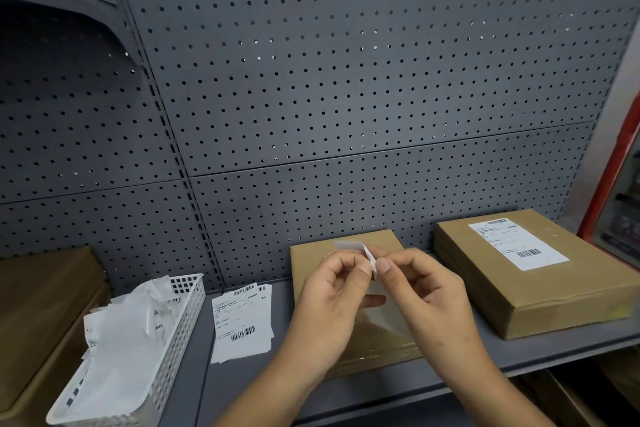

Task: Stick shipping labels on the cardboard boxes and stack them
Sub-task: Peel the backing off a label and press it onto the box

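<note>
Pegboard [346, 80]: grey perforated panels fill the back of the view, rising straight behind the shelf.
Shelf [346, 388]: grey metal, carrying everything at working height, close to the person.
Labelled box [533, 274]: flat cardboard box at the right, near the unlabelled one but apart from it, a white shipping label already stuck on its top; probably set aside as finished. It looks like the top of a low stack, though this is hard to tell.
Bare box [346, 253]: cardboard, directly under both hands, no label on it yet; likely placed centrally so the next label goes straight down.
Basket [180, 322]: white plastic, at the left, full of crumpled backing paper, apparently serving as a waste bin.
Label pile [242, 322]: unused labels lying between basket and bare box, within easy reach.
Left hand [332, 295]: fingers curled, pinching the sheet's top edge.
Right hand [415, 291]: thumb and fingers pinching the same edge, seemingly splitting label from liner.
Peeling label [370, 258]: small white edge held above the bare box, with translucent backing hanging below.
</note>
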`<act>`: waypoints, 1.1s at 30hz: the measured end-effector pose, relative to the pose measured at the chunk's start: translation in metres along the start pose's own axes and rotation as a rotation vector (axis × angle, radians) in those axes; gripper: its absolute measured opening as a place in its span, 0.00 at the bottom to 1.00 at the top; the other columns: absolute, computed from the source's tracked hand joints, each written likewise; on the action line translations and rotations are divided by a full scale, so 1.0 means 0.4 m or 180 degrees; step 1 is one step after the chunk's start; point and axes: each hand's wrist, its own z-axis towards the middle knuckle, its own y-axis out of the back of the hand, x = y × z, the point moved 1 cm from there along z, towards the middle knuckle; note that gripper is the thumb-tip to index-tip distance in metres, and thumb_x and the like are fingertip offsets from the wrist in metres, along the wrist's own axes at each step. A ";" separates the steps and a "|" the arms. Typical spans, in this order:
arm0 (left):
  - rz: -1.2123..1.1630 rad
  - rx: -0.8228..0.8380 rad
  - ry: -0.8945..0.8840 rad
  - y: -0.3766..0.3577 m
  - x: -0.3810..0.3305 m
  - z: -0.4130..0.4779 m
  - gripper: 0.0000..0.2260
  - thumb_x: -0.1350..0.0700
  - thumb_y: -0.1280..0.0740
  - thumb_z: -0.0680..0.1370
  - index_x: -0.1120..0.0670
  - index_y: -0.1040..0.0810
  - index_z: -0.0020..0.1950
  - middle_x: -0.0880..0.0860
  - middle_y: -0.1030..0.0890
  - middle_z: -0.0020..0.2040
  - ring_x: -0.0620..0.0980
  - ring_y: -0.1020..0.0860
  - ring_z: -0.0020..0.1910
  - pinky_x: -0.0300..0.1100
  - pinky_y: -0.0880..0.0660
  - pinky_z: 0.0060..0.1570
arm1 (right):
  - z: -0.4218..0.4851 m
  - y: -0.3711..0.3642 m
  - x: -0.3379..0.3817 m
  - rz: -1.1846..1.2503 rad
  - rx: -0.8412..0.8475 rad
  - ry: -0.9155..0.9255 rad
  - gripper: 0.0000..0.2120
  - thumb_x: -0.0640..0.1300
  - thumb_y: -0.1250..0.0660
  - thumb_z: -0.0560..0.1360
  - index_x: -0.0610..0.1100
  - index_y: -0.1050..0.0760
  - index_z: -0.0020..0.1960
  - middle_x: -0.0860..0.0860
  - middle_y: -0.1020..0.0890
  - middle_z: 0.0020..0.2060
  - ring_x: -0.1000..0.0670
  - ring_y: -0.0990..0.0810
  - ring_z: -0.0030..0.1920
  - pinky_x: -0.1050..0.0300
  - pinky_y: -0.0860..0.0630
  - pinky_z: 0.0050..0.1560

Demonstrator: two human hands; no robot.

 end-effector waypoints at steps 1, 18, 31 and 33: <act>-0.0051 -0.0008 0.0028 -0.002 -0.003 -0.002 0.09 0.60 0.37 0.85 0.63 0.19 0.54 0.60 0.16 0.57 0.59 0.16 0.59 0.55 0.17 0.57 | -0.001 0.000 0.001 0.0030 -0.0003 -0.0021 0.06 0.36 0.32 0.80 0.38 0.17 0.46 0.53 0.11 0.51 0.56 0.14 0.56 0.68 0.21 0.47; -0.0226 -0.0074 0.0198 -0.007 -0.021 -0.013 0.10 0.58 0.36 0.84 0.66 0.23 0.55 0.59 0.14 0.52 0.55 0.15 0.57 0.52 0.16 0.53 | -0.003 0.001 0.001 -0.0132 -0.0153 -0.0095 0.08 0.38 0.32 0.80 0.39 0.19 0.43 0.52 0.11 0.48 0.58 0.16 0.58 0.65 0.20 0.50; -0.0403 -0.0097 0.0424 -0.008 -0.009 -0.011 0.13 0.56 0.32 0.82 0.67 0.23 0.55 0.60 0.13 0.52 0.53 0.14 0.54 0.45 0.17 0.50 | 0.010 0.002 -0.031 -0.0072 -0.0009 -0.0220 0.06 0.37 0.32 0.80 0.37 0.19 0.45 0.50 0.11 0.51 0.56 0.17 0.62 0.60 0.19 0.55; -0.0366 -0.0138 0.0466 0.002 -0.002 -0.007 0.11 0.57 0.33 0.83 0.66 0.23 0.53 0.57 0.14 0.50 0.51 0.15 0.52 0.46 0.17 0.51 | 0.013 0.005 -0.033 -0.0057 -0.0028 -0.0289 0.07 0.37 0.33 0.81 0.36 0.20 0.45 0.52 0.12 0.53 0.55 0.15 0.59 0.61 0.19 0.52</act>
